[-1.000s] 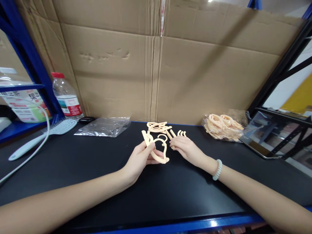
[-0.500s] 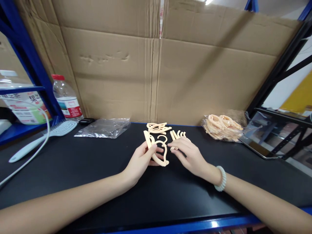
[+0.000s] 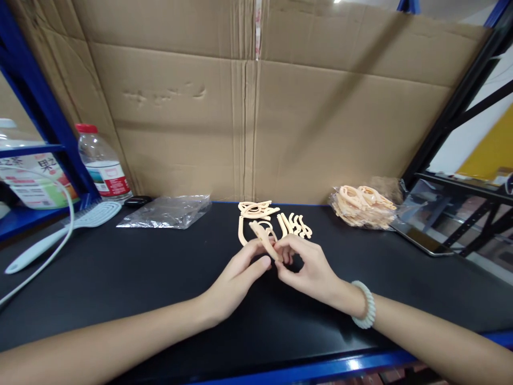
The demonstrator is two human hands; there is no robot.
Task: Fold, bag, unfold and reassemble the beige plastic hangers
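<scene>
At the far left of the black tabletop point(image 3: 120, 289) lies a pale grey plastic hairbrush point(image 3: 60, 235), a clear red-capped water bottle point(image 3: 102, 166) behind it. A crumpled clear plastic bag point(image 3: 164, 211) lies nearer the table's middle. There, the left hand point(image 3: 236, 278) and right hand point(image 3: 308, 267) meet, fingers pinched together on one peach plastic hanger piece point(image 3: 262, 238). Loose peach hanger hooks point(image 3: 294, 224) lie just behind them. Toward the table's right end sits a bagged heap of peach hanger parts point(image 3: 363, 206).
</scene>
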